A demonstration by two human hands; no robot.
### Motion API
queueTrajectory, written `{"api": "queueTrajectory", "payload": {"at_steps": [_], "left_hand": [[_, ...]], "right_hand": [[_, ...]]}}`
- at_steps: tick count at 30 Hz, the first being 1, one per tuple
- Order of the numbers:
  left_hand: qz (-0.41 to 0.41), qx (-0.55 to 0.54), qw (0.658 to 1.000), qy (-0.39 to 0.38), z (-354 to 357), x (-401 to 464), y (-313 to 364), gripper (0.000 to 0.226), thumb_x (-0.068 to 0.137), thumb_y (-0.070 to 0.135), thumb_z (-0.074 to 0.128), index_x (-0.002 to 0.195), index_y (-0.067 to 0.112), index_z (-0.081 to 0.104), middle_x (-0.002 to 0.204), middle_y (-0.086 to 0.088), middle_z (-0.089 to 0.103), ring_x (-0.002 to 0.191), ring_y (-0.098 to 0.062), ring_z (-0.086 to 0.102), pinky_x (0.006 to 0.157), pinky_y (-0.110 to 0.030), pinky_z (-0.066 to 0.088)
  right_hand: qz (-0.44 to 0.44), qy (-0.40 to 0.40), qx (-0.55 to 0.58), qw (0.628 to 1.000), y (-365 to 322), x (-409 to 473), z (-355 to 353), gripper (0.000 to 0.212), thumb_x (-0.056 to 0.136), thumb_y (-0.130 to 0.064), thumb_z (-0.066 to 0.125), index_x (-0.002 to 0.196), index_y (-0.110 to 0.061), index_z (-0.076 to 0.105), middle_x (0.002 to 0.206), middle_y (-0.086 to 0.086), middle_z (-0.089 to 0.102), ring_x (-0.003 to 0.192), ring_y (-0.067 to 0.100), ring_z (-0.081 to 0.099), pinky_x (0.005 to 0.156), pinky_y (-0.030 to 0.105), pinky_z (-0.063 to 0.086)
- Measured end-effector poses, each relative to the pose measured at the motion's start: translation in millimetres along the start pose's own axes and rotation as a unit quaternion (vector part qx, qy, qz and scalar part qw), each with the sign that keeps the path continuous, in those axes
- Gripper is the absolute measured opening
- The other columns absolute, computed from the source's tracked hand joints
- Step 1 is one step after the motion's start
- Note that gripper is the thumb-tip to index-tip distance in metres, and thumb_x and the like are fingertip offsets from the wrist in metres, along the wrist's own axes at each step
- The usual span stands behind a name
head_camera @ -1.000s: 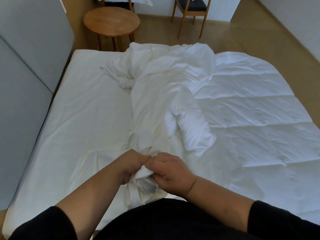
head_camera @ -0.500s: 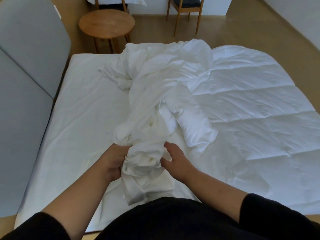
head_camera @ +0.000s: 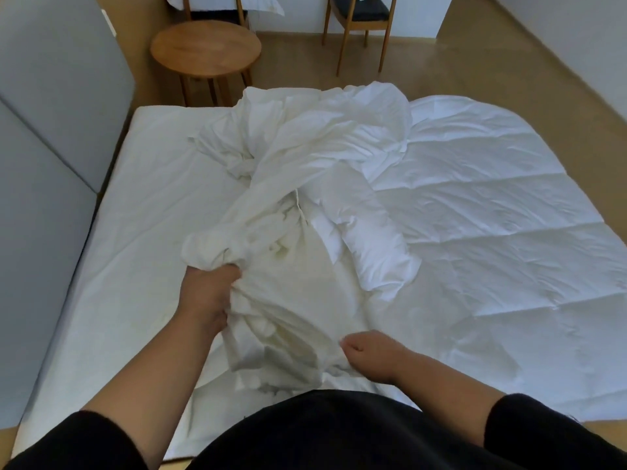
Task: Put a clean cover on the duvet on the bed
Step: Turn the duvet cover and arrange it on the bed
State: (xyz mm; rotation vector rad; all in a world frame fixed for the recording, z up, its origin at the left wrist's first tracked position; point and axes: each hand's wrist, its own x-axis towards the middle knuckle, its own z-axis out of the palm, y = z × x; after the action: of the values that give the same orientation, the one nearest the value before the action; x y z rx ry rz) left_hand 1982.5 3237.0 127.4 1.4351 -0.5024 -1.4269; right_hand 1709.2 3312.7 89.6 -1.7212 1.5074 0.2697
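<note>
my left hand grips the bunched duvet cover mid-bed; my right hand pinches its near edge. quilted duvet lies right. risk: twisted fabric hides the opening, so corners misalign.

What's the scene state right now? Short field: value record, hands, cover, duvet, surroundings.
left hand: grips a bunched fold of the cover
right hand: fingers curled on the cover's near edge
cover: crumpled white heap down the middle of the bed, not yet on the duvet
duvet: quilted, spread flat on the right half of the bed
bed sheet: bare on the left half
round wooden table: beyond the bed's far edge
chair: by the far wall
</note>
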Motion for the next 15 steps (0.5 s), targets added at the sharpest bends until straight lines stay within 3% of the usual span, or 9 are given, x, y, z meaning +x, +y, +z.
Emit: {"api": "queueTrajectory", "payload": {"at_steps": [2,4,5,7,9,10,12,15], "left_hand": [[0.0,0.017,1.0,-0.023,5,-7,-7,0.058,0.065,0.004,0.066,0.122,0.014,0.067,0.113,-0.013,0.072,0.104,-0.035,0.07,0.085,-0.052,0.058],[0.01,0.055,0.996,-0.069,4,-11,-15,0.057,0.067,0.002,0.064,0.123,0.013,0.065,0.115,-0.014,0.071,0.106,-0.035,0.069,0.089,-0.054,0.057],[0.018,0.077,0.993,-0.091,2,-10,-16,0.058,0.068,0.001,0.062,0.124,0.013,0.065,0.116,-0.014,0.071,0.108,-0.034,0.068,0.091,-0.055,0.055],[0.023,0.103,0.987,-0.122,-1,-8,-16,0.06,0.067,-0.002,0.06,0.125,0.013,0.064,0.118,-0.013,0.071,0.11,-0.033,0.068,0.094,-0.055,0.054],[0.021,0.11,0.983,-0.144,-3,-10,-16,0.062,0.065,-0.001,0.063,0.126,0.012,0.063,0.119,-0.013,0.071,0.11,-0.033,0.068,0.094,-0.054,0.054],[0.015,0.114,0.982,-0.153,-4,-13,-17,0.063,0.065,0.0,0.065,0.127,0.012,0.061,0.119,-0.013,0.07,0.111,-0.033,0.068,0.094,-0.054,0.054],[-0.009,0.113,0.977,-0.178,-4,-17,-22,0.061,0.069,-0.001,0.066,0.129,0.011,0.06,0.121,-0.016,0.069,0.112,-0.036,0.067,0.094,-0.056,0.054],[-0.052,0.081,0.976,-0.197,-12,-18,-24,0.063,0.069,-0.006,0.059,0.13,0.004,0.059,0.122,-0.025,0.066,0.112,-0.045,0.064,0.094,-0.063,0.051]], "right_hand": [[0.006,-0.112,-0.05,0.992,-4,2,12,0.036,0.104,-0.035,0.037,0.07,-0.026,0.041,0.076,-0.01,0.046,0.082,0.016,0.048,0.075,0.031,0.036],[0.008,-0.145,-0.063,0.987,-4,7,20,0.021,0.099,-0.042,0.047,0.09,-0.025,0.052,0.098,-0.005,0.057,0.096,0.02,0.052,0.083,0.035,0.04],[0.011,-0.123,-0.054,0.991,0,9,21,0.021,0.096,-0.044,0.053,0.107,-0.026,0.055,0.115,-0.003,0.058,0.105,0.021,0.054,0.089,0.037,0.043],[0.01,0.0,0.0,1.0,2,12,12,0.044,0.095,-0.036,0.059,0.137,-0.03,0.05,0.139,-0.007,0.048,0.124,0.017,0.051,0.105,0.036,0.043],[-0.063,0.105,0.034,0.992,-11,17,-8,0.054,0.096,-0.032,0.059,0.147,-0.029,0.043,0.15,-0.009,0.042,0.136,0.012,0.042,0.115,0.032,0.035],[-0.104,0.121,0.028,0.987,-24,19,-19,0.058,0.097,-0.035,0.06,0.15,-0.028,0.04,0.154,-0.01,0.039,0.139,0.011,0.037,0.116,0.03,0.031],[-0.139,0.093,0.019,0.986,-51,27,-34,0.068,0.096,-0.045,0.062,0.155,-0.027,0.033,0.157,-0.009,0.037,0.142,0.01,0.035,0.116,0.028,0.029],[-0.081,0.003,0.103,0.991,-72,40,-30,0.066,0.096,-0.052,0.06,0.152,-0.029,0.036,0.143,-0.007,0.055,0.128,0.014,0.053,0.103,0.028,0.039]]}}
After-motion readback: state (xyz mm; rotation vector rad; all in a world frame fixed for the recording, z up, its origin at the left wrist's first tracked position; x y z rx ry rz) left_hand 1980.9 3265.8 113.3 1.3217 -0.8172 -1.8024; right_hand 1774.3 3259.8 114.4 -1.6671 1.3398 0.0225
